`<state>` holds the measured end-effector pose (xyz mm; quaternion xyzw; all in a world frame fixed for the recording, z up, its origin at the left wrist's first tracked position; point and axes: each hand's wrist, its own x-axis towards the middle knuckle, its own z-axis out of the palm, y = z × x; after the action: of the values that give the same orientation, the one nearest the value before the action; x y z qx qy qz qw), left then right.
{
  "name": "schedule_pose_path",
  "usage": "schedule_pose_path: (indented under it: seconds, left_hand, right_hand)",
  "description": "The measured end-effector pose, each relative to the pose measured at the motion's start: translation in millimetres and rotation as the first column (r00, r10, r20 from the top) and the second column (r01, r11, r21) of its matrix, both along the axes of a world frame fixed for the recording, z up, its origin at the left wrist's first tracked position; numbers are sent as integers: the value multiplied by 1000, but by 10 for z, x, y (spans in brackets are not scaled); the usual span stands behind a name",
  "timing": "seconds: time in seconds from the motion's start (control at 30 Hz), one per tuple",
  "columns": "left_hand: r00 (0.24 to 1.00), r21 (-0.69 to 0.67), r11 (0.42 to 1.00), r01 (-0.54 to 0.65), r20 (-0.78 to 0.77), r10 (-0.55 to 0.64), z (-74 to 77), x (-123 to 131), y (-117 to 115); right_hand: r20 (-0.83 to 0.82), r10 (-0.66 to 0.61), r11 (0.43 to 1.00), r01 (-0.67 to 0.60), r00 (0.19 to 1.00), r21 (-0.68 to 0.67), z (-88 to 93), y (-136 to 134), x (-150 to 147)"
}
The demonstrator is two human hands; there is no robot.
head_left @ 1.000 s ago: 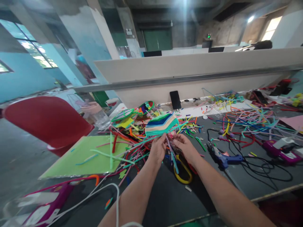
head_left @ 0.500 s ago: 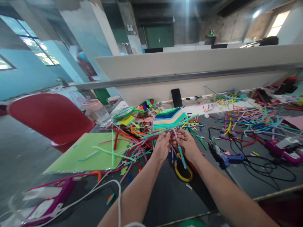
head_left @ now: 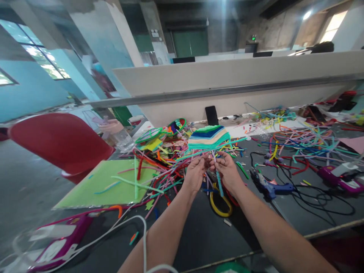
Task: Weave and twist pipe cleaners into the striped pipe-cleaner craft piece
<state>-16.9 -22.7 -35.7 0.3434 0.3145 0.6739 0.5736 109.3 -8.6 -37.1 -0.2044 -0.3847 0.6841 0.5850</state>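
Note:
Both my hands are raised above the dark table, holding a woven fan-shaped piece of pipe cleaners striped green, blue, cream and teal. My left hand pinches the loose stems at its lower left. My right hand is closed on the stems at its lower right, with a teal and a lilac stem hanging down between the hands. A pile of loose coloured pipe cleaners lies under and left of the hands. A yellow loop lies on the table just below them.
A green sheet lies at left, a red chair beyond it. A blue glue gun with black cables sits right of my hands. Purple glue guns, a white cable, a phone against the partition.
My hands and the woven piece have risen a little and shifted right. The fingers have worked closer together on the stems.

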Motion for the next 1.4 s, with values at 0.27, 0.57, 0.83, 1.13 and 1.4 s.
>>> schedule_pose_path:
  seconds: [0.27,0.57,0.83,1.13,1.4]
  left_hand:
    - [998,-20,999,31,50,-30,-21,-21,9]
    - [998,23,1000,1,62,-2,-24,-89,39]
    - [1000,-74,997,14,28,-12,-15,72,-11]
    - [964,-196,944,264,45,-261,79,335,-230]
    - [921,-93,971,220,-309,-238,-10,398,-219]
  right_hand:
    - [-16,38,999,-38,999,1,18,-48,-34]
    - [64,0,1000,-1,998,15,-5,-70,-79]
    - [110,-47,992,34,993,119,-17,-58,-76]
    - [30,-161,985,158,987,68,83,-30,59]
    - [31,-122,990,120,992,70,124,-35,124]
